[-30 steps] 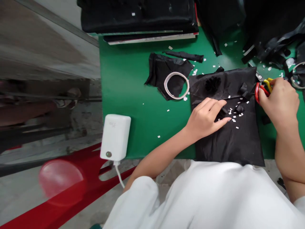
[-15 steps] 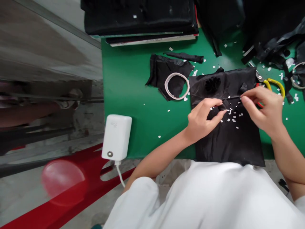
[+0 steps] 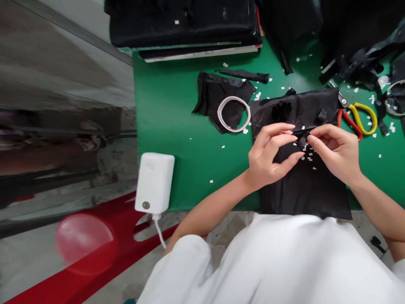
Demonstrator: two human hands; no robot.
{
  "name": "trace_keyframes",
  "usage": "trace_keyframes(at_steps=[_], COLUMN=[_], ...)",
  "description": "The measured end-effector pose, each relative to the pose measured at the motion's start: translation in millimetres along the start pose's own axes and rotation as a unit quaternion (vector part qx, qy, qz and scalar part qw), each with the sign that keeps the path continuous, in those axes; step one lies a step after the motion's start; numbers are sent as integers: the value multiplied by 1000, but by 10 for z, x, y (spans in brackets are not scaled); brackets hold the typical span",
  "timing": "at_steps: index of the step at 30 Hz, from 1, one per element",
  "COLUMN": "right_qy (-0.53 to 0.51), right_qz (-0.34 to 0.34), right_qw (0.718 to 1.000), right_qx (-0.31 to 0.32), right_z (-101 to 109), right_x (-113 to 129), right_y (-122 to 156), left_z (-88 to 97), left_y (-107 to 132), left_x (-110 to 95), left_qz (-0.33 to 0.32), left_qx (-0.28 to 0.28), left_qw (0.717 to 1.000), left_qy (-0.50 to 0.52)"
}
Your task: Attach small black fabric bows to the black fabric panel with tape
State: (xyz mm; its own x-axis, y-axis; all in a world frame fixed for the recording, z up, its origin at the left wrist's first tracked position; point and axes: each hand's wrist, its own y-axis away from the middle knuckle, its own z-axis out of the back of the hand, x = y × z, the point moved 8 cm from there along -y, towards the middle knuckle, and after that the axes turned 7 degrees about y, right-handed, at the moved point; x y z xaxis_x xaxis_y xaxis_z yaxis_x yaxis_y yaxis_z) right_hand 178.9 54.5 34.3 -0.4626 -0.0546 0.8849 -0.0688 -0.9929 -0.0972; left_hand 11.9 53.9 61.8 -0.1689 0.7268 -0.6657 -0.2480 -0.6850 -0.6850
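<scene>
A large black fabric sheet [image 3: 306, 190] lies on the green table [image 3: 171, 114] in front of me, dotted with small white paper bits. My left hand [image 3: 268, 158] and my right hand [image 3: 332, 152] meet above its middle. Both pinch a small black fabric piece [image 3: 303, 138] between fingertips. A black fabric flower [image 3: 281, 110] rests on the sheet just beyond my hands. Scissors with red and yellow handles [image 3: 359, 116] lie on the table to the right of my right hand.
A white tape ring [image 3: 234, 114] sits on a black fabric scrap [image 3: 210, 95] at centre. A white power adapter [image 3: 154, 181] with cable lies at the table's near-left edge. Black fabric stacks [image 3: 183, 21] fill the back; more scraps and a second ring [image 3: 394, 99] lie far right.
My right hand let go of the scissors at the right, leaving them on the table, and moved left to meet my left hand. Both now pinch the small black piece.
</scene>
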Motion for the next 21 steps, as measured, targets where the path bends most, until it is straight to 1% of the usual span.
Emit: trace_keyframes(at_steps=[3,6,9,11,14,17,19,21], right_qy=[72,125,146,144,133,127,130,132], right_qz=[47,82,96,104,109,101,100,106], right_qw=[996,989,985,984,985,987,986,985], right_qx=[-10,-10,-7,-7,-8,-15,-19,-23], right_z=[16,-4,-22,-24,-17,-4,-2,-2], right_x=[64,123,156,174,190,185,192,209], right_y=[4,10,9,6,4,9,20,33], left_z=[38,20,-7,-20,-43,-47,-55,-88], left_y=[-32,-36,-20,-12,-13,-19,-10,29], left_x=[-31,-65,-76,-64,-18,51,118,223], left_qz=[-8,-25,-31,-20,23,83,133,205], left_qx=[-8,7,24,34,47,37,30,32], left_qw=[1000,1000,998,998,996,992,985,970], left_qy=[-15,4,44,56,69,88,104,129])
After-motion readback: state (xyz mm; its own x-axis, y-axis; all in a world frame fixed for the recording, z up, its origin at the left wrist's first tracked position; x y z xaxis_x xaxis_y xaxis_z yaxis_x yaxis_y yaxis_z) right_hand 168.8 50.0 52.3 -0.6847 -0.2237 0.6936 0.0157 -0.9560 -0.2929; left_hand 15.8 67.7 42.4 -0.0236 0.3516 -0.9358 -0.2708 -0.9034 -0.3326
